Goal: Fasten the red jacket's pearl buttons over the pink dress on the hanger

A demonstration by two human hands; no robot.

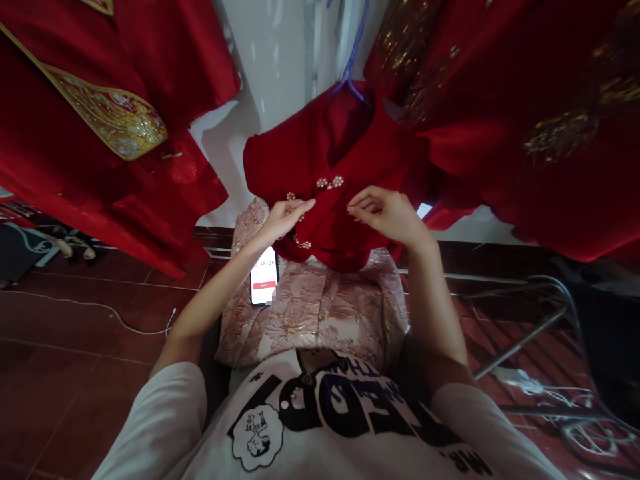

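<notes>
White wall (280, 40) and red-tiled floor (75, 373) noted behind a red garment (325, 230) on a purple hanger (349, 73), centre of frame.
From my station I find the left hand (287, 217) beside the garment's beaded fasteners (337, 181), fingers close together; right hand (383, 208), right of centre, fingers curled toward thumb. Whether either pinches anything, I cannot tell. Phone (264, 283) lies on pink brocade (325, 307), lower left of centre.

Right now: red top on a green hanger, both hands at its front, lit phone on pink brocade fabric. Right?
Not quite: the head view shows a purple hanger, not green. The rest holds: red top on it, left hand and right hand at its front, lit phone on pink brocade fabric.
</notes>
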